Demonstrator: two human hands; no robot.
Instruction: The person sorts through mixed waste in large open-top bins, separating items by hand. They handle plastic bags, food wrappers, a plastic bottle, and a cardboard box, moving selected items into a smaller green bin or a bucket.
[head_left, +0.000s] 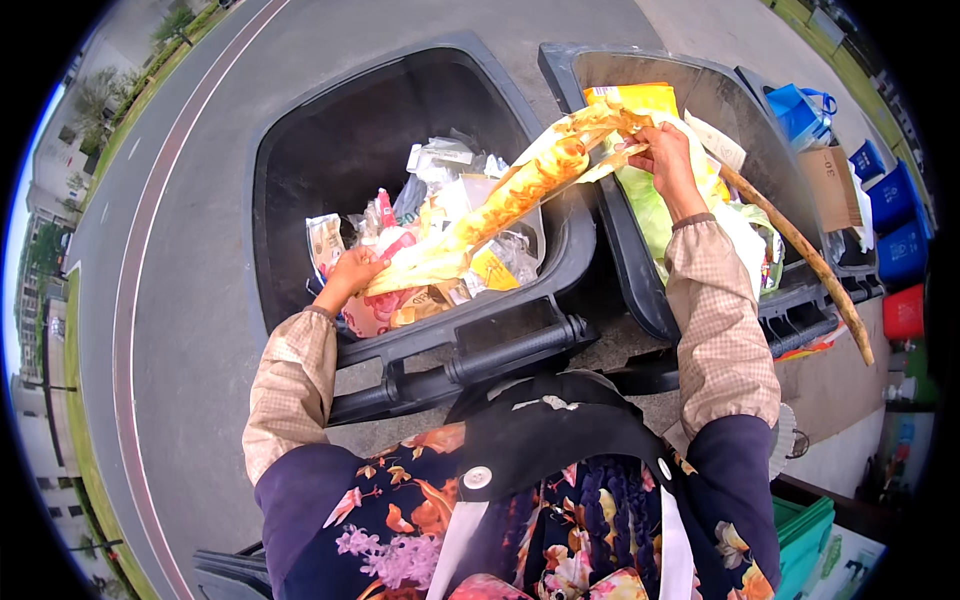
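My left hand (349, 276) grips one end of a long yellow-orange roll (525, 184) with a brown mottled pattern and a loose, thin wrapping around it. My right hand (666, 161) pinches the crumpled wrapping at the other end. Stretched slantwise between both hands, the roll passes above the near rim of an open black wheeled bin (266, 176). Mixed packaging waste (442, 161), mostly plastic and paper, lies inside that bin. A second open black bin (634, 262) stands to the right, below my right hand, with pale green bags (649, 217) in it.
A wooden stick (806, 244) leans out of the right bin past my right forearm. Farther right are a cardboard box (829, 187), blue containers (896, 199) and a red one (904, 311). The left bin's handle bar (510, 349) lies close before my body.
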